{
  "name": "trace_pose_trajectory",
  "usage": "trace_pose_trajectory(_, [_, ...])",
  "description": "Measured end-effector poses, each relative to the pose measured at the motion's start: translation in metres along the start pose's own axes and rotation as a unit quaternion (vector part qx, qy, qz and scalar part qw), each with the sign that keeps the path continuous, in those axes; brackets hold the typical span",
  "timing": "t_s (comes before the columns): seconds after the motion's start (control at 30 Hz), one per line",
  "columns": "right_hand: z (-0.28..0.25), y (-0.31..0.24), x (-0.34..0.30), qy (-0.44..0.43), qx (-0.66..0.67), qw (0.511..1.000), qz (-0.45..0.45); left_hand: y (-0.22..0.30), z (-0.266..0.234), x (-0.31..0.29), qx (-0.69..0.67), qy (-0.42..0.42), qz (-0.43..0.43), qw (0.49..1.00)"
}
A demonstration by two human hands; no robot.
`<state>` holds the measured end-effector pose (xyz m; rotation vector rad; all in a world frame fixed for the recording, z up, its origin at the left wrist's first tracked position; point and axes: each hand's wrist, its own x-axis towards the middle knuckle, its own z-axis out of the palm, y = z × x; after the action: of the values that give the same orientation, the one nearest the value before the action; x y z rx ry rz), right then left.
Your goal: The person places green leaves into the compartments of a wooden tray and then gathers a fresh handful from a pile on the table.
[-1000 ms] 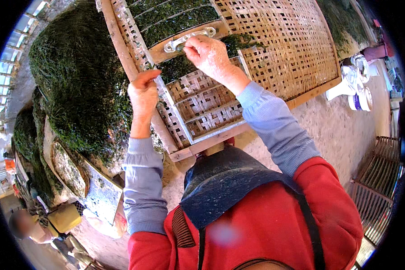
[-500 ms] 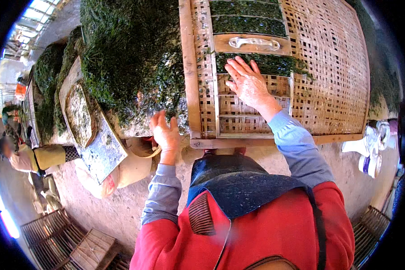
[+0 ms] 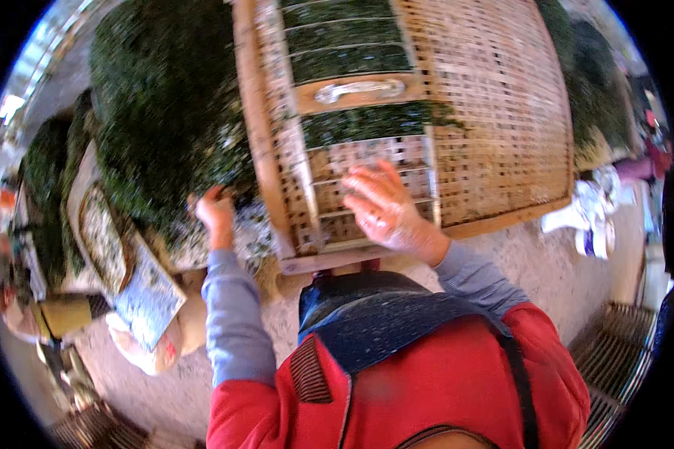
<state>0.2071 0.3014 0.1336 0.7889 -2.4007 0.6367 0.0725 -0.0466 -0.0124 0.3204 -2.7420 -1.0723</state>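
While flat under right hand (image 3: 386,209), woven bamboo tray (image 3: 494,112); greens (image 3: 165,127) at left hand (image 3: 216,213).

Woven bamboo tray (image 3: 494,112): tan, tight lattice weave, pale wood frame. Seaweed sheets (image 3: 352,45) on it: dark green, in strips. Wooden block (image 3: 359,91) across them: light brown, silvery metal handle. Big seaweed heap (image 3: 165,112) by my left hand (image 3: 216,213): same dark green, speckled. My sleeves (image 3: 232,314): grey-blue, fine stripes. Vest (image 3: 442,389): red. Apron (image 3: 382,314): dark navy. Floor (image 3: 547,269): mottled beige-grey.
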Motion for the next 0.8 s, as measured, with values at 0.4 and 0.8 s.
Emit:
trace_pose_trajectory(0.4, [-0.053, 0.036, -0.071, 0.043, -0.042, 0.984, 0.169, 0.303, 0.077, -0.046, -0.261, -0.234, 0.261, 0.899])
trace_pose_trajectory(0.8, [-0.029, 0.095, -0.008, -0.086, -0.179, 0.975, 0.1, 0.28, 0.087, -0.076, -0.102, -0.091, 0.401, 0.906])
